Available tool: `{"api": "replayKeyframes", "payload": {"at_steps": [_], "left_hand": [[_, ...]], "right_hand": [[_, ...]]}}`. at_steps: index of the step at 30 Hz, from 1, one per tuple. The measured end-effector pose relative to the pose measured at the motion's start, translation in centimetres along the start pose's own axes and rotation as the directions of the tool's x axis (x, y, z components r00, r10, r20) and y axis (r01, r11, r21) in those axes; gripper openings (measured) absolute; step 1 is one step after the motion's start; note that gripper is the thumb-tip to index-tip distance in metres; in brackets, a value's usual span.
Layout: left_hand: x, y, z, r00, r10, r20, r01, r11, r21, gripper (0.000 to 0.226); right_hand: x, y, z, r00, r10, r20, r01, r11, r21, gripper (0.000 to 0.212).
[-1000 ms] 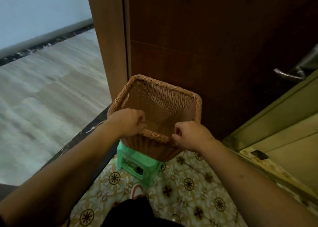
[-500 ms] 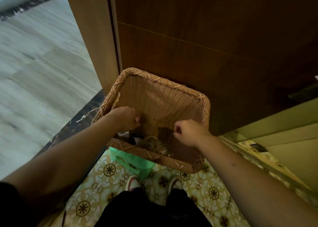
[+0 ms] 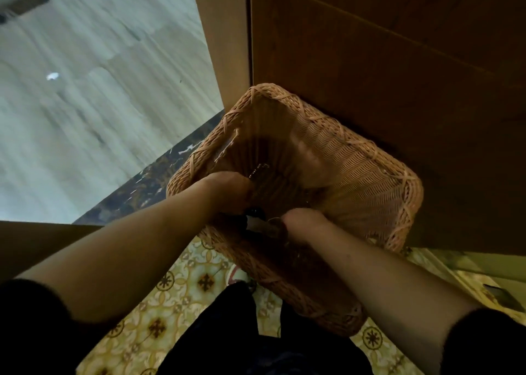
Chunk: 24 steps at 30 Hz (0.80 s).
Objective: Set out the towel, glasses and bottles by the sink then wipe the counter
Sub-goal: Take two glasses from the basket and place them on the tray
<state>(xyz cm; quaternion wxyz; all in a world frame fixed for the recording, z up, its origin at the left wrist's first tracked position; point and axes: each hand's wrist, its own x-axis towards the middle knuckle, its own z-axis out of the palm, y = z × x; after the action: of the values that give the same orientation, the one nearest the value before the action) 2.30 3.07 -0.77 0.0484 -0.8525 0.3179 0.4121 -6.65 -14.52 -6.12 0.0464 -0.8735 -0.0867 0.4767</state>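
Wooden door fills the upper right; pale floor lies at left, patterned tile floor underfoot. Wicker basket sits against the door, tilted toward the camera, held by 2 hands at its near rim. Left hand is curled closed over the near-left rim, fingers inside the basket. Right hand is closed in a fist on the near rim, to the right of the left hand. Between the 2 hands, low in the basket, a dark bottle with a pale label and the rim of 1 glass show; the rest of the contents are hidden. Compared with 0.5 s ago: basket appears larger and closer, green stool no longer visible, grip unchanged on both sides.
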Motion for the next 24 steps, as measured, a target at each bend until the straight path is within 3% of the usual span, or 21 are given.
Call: {"api": "replayKeyframes", "payload": {"at_steps": [5, 11, 18, 24], "left_hand": [[2.4, 0.7, 1.1, 0.999, -0.026, 0.038, 0.026, 1.000, -0.006, 0.033], [4.4, 2.2, 2.3, 0.995, 0.012, 0.099, -0.010, 1.000, -0.028, 0.040], [11.1, 5.2, 3.9, 0.982, 0.129, 0.140, -0.152, 0.974, 0.169, 0.044], [17.6, 6.6, 8.2, 0.987, 0.046, 0.154, -0.115, 0.873, 0.473, 0.038]], "right_hand": [[4.3, 0.7, 3.2, 0.995, -0.032, 0.100, 0.041, 0.995, -0.086, 0.038], [7.4, 2.5, 6.5, 0.992, -0.018, 0.123, 0.034, 0.992, -0.125, 0.041], [8.8, 4.1, 8.1, 0.991, 0.035, 0.129, -0.036, 0.999, 0.001, 0.038], [10.4, 4.5, 9.2, 0.985, 0.085, 0.148, -0.108, 0.982, 0.155, 0.041]]}}
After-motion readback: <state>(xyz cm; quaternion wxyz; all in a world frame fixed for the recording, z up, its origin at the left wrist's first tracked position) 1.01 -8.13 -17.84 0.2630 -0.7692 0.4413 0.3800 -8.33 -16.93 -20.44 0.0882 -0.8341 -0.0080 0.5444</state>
